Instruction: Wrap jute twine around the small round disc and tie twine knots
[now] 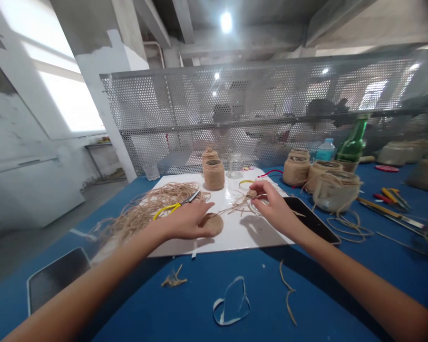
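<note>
A round coiled twine disc (216, 224) lies on the white board, partly covered by my left hand (187, 221). My left thumb and fingers hold its left side, apart from each other around it. To the right, my right hand (271, 206) pinches a small tangle of twine (250, 194) between thumb and fingers, just above the board. Loose strands trail from it to the left. Scissors (176, 206) with yellow handles rest on a heap of loose twine (139, 213) beyond my left hand. Two twine-wrapped jars (214, 175) stand behind the disc.
The white board (231, 241) lies on a blue table (199, 304). A dark tablet (312, 219) is beside my right forearm; another (57, 275) sits at left. Several wrapped jars (296, 170), a green bottle (353, 140) and tools (392, 197) stand right. A perforated metal screen (185, 104) closes the back.
</note>
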Motion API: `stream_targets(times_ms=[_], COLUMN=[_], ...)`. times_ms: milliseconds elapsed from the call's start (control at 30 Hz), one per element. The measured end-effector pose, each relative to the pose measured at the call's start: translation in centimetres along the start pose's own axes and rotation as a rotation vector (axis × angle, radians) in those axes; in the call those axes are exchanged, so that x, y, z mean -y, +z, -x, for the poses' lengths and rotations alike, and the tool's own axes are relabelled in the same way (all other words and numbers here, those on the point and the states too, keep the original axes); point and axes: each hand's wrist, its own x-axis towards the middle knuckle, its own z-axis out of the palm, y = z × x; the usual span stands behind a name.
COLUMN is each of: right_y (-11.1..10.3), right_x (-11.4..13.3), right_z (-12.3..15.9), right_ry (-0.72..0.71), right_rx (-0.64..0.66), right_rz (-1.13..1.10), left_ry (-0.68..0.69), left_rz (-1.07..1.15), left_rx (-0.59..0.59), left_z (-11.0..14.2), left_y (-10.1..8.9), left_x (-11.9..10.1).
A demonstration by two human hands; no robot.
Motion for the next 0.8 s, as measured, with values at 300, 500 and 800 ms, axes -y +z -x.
stream_targets(times_ms=[300,500,800], right_y=[0.4,2.4,4.9], right_x=[0.5,1.5,0.7], right_z=[0.3,2.3,3.1], right_ry=[-0.064,-0.159,-0.174], right_rx=[0.084,0.408,0.503], right_rz=[0.088,0.218,0.266], left_ry=[0.053,0.13,0.129], left_rz=[0.036,0.086,0.108], left_rx=[0.005,-0.082,-0.305], left_z=[0.0,0.4,1.2], left_y=[0.7,1.6,2.6], left_x=[-0.8,-3.0,-2.7])
